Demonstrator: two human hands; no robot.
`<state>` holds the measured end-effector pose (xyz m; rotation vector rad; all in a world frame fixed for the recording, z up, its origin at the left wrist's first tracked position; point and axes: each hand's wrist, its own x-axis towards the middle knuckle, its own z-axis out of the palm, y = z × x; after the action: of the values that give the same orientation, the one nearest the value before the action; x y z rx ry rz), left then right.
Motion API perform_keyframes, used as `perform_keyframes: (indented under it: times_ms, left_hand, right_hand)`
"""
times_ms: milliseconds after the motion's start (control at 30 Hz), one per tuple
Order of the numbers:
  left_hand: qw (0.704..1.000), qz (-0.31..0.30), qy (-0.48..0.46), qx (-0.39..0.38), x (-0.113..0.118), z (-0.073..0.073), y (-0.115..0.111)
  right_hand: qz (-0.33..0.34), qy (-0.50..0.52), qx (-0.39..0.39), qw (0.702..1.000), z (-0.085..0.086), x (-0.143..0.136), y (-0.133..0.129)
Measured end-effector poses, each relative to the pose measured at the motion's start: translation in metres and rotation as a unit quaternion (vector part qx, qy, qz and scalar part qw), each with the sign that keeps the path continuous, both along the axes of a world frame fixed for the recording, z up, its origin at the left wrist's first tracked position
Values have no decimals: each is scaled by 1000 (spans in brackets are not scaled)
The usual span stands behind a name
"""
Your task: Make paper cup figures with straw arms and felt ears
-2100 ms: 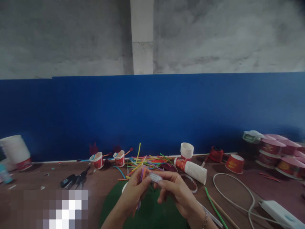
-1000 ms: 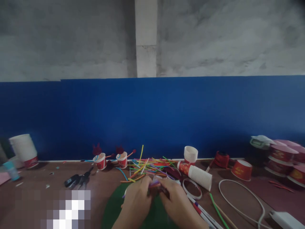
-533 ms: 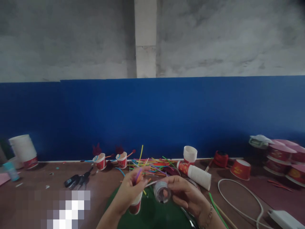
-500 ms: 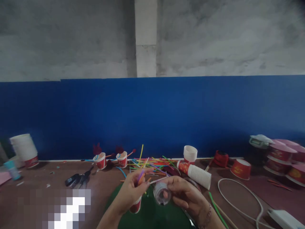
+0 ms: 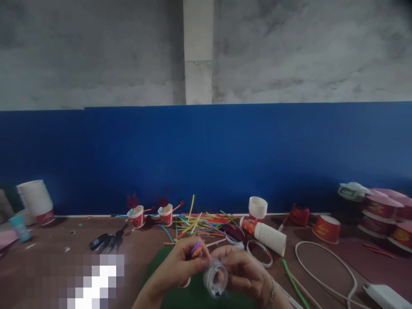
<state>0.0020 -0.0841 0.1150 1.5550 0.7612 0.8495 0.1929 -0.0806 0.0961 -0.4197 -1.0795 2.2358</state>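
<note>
My right hand (image 5: 243,268) is closed around a roll of clear tape (image 5: 215,279), with its round open side facing me. My left hand (image 5: 183,262) is closed too, and a purple straw (image 5: 195,246) and an orange straw (image 5: 196,253) poke out between its curled fingers. The left thumb and fingertips meet the upper edge of the roll; whether they pinch a tape end there is too small to tell. Below the left hand, a mostly hidden paper cup (image 5: 186,282) shows its rim over a dark green surface (image 5: 170,296).
Colourful straws (image 5: 206,223) lie heaped behind my hands. Beyond them stand two decorated paper cups (image 5: 137,219). A stack of paper cups (image 5: 268,238) lies on its side at right, near a white cable (image 5: 325,243). Black-handled scissors (image 5: 107,241) rest at left.
Both hands have come closer together and slightly lower. My left fingertips now touch the roll's edge, where a gap showed before. The camera view has shifted a little.
</note>
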Motion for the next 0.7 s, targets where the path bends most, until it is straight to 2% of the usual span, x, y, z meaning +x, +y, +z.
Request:
perform_keyframes:
  times_ms: [67,133,200,267,300,367,467,533,600,700]
  left_hand:
    - [999,44,3,19,3,0,1]
    - [994,101,3,53,7,0,4]
    - [982,165,0,88,10,-2,6]
    - [970,219,3,105,13,-2,8]
    - [965,240,6,105,14,-1,8]
    - [960,261,8,98,15,1,7]
    - [964,246,-10,99,18,2,5]
    - [968,227,-13,106,19,0,4]
    - [969,220,-1,109,21,-3,3]
    - [970,216,15,109,22,-6,2]
  right_hand:
    - [-52,-52,21,997,3,-2,-1]
    - [-162,-130,67,976,8,-3,-2]
    - [-314,-207,138,916,13,-5,-4]
    - [-425,-257,217,841,18,-7,-7]
    - [-451,-276,254,810,19,-8,-10]
    - [-456,-316,326,766,20,-12,-17]
    - [-439,-363,403,716,18,-19,-24]
    - [-438,-373,409,708,14,-24,-25]
    - [-440,-366,387,723,10,-28,-24]
    - [-400,-320,335,791,8,-31,-22]
